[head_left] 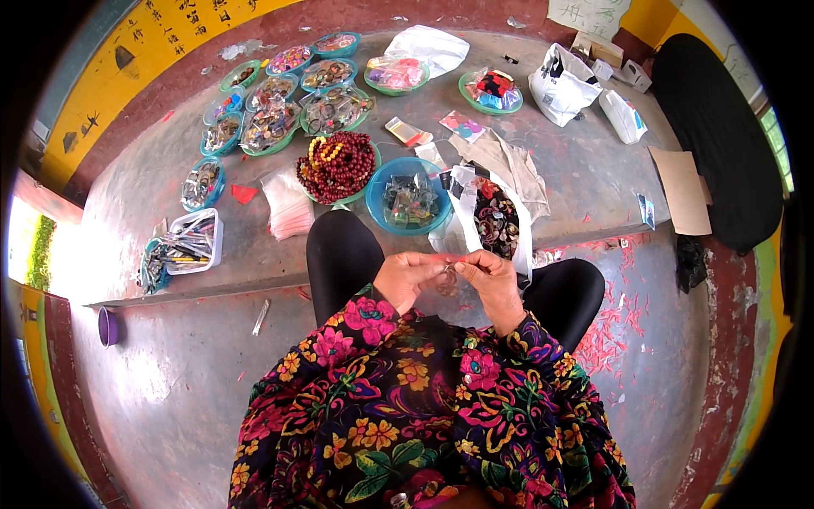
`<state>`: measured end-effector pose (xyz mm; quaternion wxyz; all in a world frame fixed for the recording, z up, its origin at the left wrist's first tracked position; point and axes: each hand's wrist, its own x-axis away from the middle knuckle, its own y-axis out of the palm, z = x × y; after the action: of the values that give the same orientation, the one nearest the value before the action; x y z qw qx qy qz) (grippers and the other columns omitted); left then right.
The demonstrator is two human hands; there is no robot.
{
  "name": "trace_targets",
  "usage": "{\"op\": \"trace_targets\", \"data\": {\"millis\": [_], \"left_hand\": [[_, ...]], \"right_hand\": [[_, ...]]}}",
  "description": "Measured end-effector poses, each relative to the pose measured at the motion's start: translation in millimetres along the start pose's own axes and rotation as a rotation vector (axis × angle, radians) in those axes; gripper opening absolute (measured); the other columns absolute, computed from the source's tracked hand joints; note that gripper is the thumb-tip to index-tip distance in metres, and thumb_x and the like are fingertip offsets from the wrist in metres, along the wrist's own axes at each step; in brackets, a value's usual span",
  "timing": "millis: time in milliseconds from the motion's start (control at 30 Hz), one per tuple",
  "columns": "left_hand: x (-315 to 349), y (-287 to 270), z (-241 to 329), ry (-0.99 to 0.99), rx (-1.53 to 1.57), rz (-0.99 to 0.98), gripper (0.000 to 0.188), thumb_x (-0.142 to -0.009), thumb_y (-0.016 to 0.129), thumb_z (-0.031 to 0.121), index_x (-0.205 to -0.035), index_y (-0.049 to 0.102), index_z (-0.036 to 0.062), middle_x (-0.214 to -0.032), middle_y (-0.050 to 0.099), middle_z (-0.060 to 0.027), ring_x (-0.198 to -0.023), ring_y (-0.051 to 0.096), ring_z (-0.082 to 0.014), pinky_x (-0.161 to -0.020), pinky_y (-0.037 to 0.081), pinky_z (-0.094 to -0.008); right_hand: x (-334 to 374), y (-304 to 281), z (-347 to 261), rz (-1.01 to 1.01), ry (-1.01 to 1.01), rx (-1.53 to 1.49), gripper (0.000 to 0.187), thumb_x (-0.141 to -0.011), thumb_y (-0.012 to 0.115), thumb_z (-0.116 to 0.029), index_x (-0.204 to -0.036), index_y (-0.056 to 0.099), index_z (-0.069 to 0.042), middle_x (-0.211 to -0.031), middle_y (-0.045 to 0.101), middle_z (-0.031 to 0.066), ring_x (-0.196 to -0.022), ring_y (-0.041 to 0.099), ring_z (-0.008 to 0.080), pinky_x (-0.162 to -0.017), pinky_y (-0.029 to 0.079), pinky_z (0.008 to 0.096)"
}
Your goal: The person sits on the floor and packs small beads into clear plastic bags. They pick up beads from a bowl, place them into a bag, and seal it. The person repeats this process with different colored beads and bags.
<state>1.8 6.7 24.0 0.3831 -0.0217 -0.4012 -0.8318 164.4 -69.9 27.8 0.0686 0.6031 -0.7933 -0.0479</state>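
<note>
Both hands met above the knees: the left hand (409,276) and the right hand (490,278) pinched one small ring-like trinket (447,278) between closed fingertips, with a thin red strip (443,257) stretched between them. Just beyond the hands, on the grey step (585,170), stood one blue bowl (410,197) of packeted pieces, one dish of dark red beads (337,166), and one white bag (494,219) of dark ornaments. One stack of clear sleeves (287,206) lay left of the beads. Farther off stood about ten green- and blue-rimmed dishes (271,119) of mixed trinkets, one white tray (195,240), and two white bags (561,83).
</note>
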Motion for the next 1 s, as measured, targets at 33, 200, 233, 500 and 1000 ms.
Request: {"op": "trace_targets", "data": {"millis": [33,200,233,500,1000], "left_hand": [[0.9,-0.2,0.3,0.015,-0.013,-0.040,0.023,-0.085,0.058,0.003,-0.105,0.058,-0.0081,-0.103,0.062,-0.0129,-0.085,0.060,-0.0135,-0.078,0.050,-0.0250],[4.9,3.8,3.7,0.032,-0.007,-0.074,0.023,-0.086,0.056,0.004,-0.106,0.057,-0.0088,-0.105,0.061,-0.0133,-0.089,0.060,-0.0134,-0.079,0.050,-0.0238],[3.2,2.3,1.7,0.042,0.007,-0.059,0.022,-0.087,0.055,0.003,-0.106,0.058,-0.0085,-0.104,0.062,-0.0136,-0.088,0.060,-0.0143,-0.079,0.050,-0.0249],[2.0,2.0,-1.6,0.082,0.046,-0.032,0.022,-0.087,0.053,0.002,-0.106,0.057,-0.0098,-0.102,0.062,-0.0137,-0.085,0.061,-0.0140,-0.079,0.051,-0.0242],[3.8,-5.0,-4.3,0.029,0.131,-0.019,0.016,-0.086,0.056,0.001,-0.099,0.057,-0.0085,-0.098,0.062,-0.0142,-0.086,0.062,-0.0168,-0.081,0.052,-0.0254]], "right_hand": [[0.1,0.1,-1.2,-0.001,0.013,-0.030,0.008,-0.082,0.064,-0.006,-0.083,0.064,0.002,-0.071,0.056,-0.0050,-0.063,0.043,0.0012,-0.055,0.034,0.0162],[1.9,-0.4,-4.3,-0.036,0.016,-0.082,0.008,-0.083,0.063,-0.006,-0.085,0.063,0.003,-0.074,0.057,-0.0044,-0.066,0.045,0.0011,-0.058,0.036,0.0161],[2.3,-0.3,-4.8,-0.046,0.003,-0.059,0.008,-0.084,0.063,-0.006,-0.085,0.063,0.003,-0.074,0.057,-0.0043,-0.066,0.045,0.0012,-0.058,0.036,0.0162],[3.2,2.1,-4.4,-0.025,-0.017,-0.041,0.008,-0.084,0.062,-0.005,-0.086,0.063,0.003,-0.075,0.058,-0.0029,-0.067,0.047,0.0021,-0.059,0.038,0.0163],[1.7,-6.5,2.3,-0.043,0.053,-0.051,0.011,-0.083,0.064,-0.008,-0.084,0.064,0.003,-0.073,0.059,-0.0018,-0.064,0.047,0.0026,-0.058,0.037,0.0167]]}}
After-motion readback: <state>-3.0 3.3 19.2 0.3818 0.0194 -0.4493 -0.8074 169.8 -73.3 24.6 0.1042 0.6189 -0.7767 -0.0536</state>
